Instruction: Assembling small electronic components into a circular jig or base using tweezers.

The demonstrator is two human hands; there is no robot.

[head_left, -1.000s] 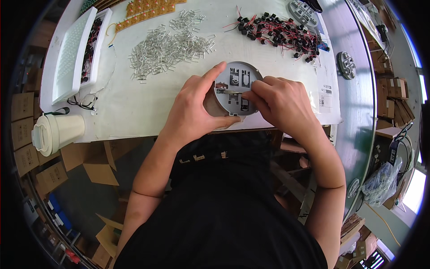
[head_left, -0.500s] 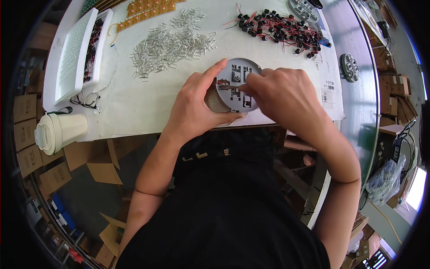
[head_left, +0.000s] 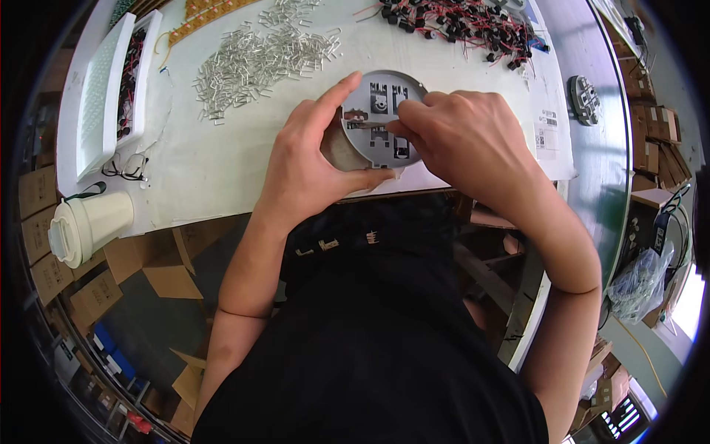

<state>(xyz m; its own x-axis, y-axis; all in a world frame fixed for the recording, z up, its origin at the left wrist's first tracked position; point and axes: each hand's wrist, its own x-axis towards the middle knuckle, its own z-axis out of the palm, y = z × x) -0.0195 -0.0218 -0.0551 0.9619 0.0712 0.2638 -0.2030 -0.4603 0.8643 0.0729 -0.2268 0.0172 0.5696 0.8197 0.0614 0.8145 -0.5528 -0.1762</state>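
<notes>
Between my hands is a round grey plastic housing (head_left: pixel 361 98), its slotted inner side facing up, close to the table's front edge. My left hand (head_left: pixel 299 152) grips its rim on the left, the fingers at the upper left and the thumb along the lower edge. Closed over the right part of the housing, my right hand (head_left: pixel 470 137) pinches a thin tool (head_left: pixel 376 126). The tool's tip points left into a slot at the housing's left side, where small metal parts show. My fingers hide its handle, so its exact kind is unclear.
Small U-shaped metal pins (head_left: pixel 251 66) lie heaped beyond my left hand. Black buzzer-like parts with red wires (head_left: pixel 473 29) are piled at the back right. A white foam box (head_left: pixel 140 96), eyeglasses (head_left: pixel 127 169) and a cream cup (head_left: pixel 92 222) sit left; another grey housing (head_left: pixel 584 100) right.
The whole view has shifted, with the table and hands appearing slightly higher and further left. Both hands keep the same grip, and the tool tip stays at the housing's left slot.
</notes>
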